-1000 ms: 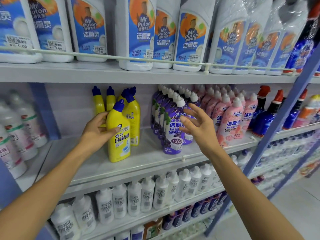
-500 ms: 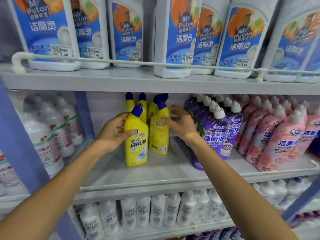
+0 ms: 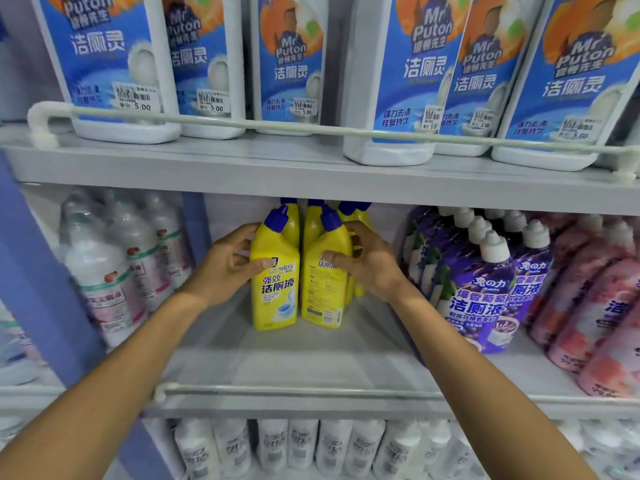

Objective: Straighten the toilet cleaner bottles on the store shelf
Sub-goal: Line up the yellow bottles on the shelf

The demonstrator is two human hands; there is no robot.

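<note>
Several yellow toilet cleaner bottles with blue caps stand on the middle shelf (image 3: 284, 362). The front left yellow bottle (image 3: 277, 292) shows its label and stands upright; my left hand (image 3: 228, 268) grips its left side, thumb on the front. Beside it the front right yellow bottle (image 3: 323, 289) shows its back label; my right hand (image 3: 363, 265) holds its right side, thumb across the front. The two front bottles nearly touch. More yellow bottles (image 3: 356, 216) stand behind, mostly hidden.
Purple bottles (image 3: 481, 296) and pink bottles (image 3: 595, 306) crowd the shelf to the right. Clear bottles (image 3: 110, 271) stand left beyond a blue upright (image 3: 45, 271). Large white Mr Puton bottles (image 3: 405, 81) sit on the upper shelf behind a rail (image 3: 277, 126). White bottles (image 3: 301, 448) fill the shelf below.
The view has come closer and shifted left. My right hand left the purple bottles and took hold of the right yellow bottle. The two front yellow bottles now stand side by side.
</note>
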